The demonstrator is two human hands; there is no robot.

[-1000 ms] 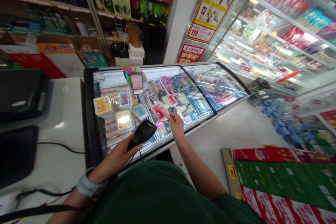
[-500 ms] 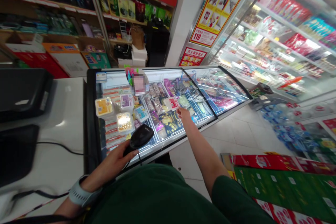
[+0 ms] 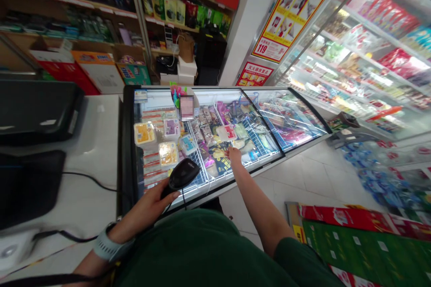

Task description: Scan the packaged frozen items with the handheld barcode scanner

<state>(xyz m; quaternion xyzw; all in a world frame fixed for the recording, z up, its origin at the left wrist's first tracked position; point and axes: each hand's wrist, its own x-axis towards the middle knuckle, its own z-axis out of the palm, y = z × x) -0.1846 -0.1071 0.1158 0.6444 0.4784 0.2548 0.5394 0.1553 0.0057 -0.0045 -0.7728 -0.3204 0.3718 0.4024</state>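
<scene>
My left hand (image 3: 153, 202) clamps the scanner (image 3: 184, 173) over the near edge of the freezer (image 3: 129, 139), likely freeing the right hand (image 3: 235, 155) — fingers' closure I can't tell — near the red tub (image 3: 230, 132).

upper wall poster (image 3: 296, 13): 使用方法, 119 | lower red sign (image 3: 255, 74): 灭火器放置点

Green pouches (image 3: 180, 11) on shelf (image 3: 160, 22); blurred bottles (image 3: 365, 172), seemingly, right.
</scene>
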